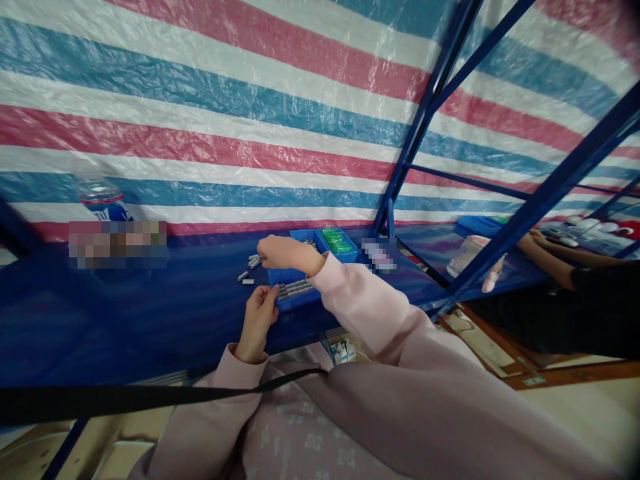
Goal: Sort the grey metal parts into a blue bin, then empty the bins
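My right hand point(286, 255) reaches across a blue bin, fingers curled down beside several small silver cylindrical pieces point(248, 281) lying loose on the blue tabletop point(200, 313). Whatever it may pinch is hidden. At the left end of the front blue tray point(295, 304) is my left hand point(259, 312), thumb and fingers closed close to the tray's corner; I cannot make out what is between them. Thin grey metal rods point(298, 288) lie side by side in that tray. Behind my right wrist, another blue bin point(351, 255) holds green plastic-looking pieces point(337, 241).
A plastic bottle point(106, 200) stands at the left, by a blurred patch. A blue metal frame point(415, 140) rises to the right. Beyond it are a white tub point(467, 255) and a co-worker's arms point(547, 257). A black strap point(150, 400) crosses in front of me.
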### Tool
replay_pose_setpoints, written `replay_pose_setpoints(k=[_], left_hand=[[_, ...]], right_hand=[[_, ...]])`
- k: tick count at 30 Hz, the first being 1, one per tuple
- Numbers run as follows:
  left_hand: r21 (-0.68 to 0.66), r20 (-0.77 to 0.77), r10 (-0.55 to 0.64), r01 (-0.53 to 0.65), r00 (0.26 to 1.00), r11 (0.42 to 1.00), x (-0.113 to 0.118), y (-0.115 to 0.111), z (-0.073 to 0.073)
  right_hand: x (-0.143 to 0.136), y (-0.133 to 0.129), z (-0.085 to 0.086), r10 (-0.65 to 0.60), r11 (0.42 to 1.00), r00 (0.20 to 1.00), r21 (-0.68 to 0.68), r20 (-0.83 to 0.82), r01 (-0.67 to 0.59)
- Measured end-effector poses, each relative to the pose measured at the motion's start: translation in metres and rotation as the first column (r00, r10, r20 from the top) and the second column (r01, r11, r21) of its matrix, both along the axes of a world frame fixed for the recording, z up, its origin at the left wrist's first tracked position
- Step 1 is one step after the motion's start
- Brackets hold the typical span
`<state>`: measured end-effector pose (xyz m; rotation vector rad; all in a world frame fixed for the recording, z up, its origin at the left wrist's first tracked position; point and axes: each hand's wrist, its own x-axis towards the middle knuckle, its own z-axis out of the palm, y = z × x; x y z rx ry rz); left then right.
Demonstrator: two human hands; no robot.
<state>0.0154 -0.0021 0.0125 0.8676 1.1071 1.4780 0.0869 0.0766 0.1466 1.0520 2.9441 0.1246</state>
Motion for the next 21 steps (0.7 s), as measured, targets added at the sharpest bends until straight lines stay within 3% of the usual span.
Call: replay_pose_setpoints(k=[4,12,21], left_hand=[[-0.007,0.006,-0.001,0.001,1.000,1.000,0.000,0.001,-0.001],[-0.021,0.005,-0.016,0.016,1.000,1.000,-0.001,0.002,-0.001],[-0.012,-0.004,-0.012,0.012,1.000,1.000,0.000,0.000,0.003]], right_hand=[[0.024,-0.005,-0.007,-0.088,0.996,0.994,-0.007,0.065,0.089],[0.034,-0.011,-0.046,-0.197,0.980,0.973,0.038,0.124,0.194],[0.036,-0.019,-0.049,-0.214,0.976,0.964,-0.009,0.160,0.218]])
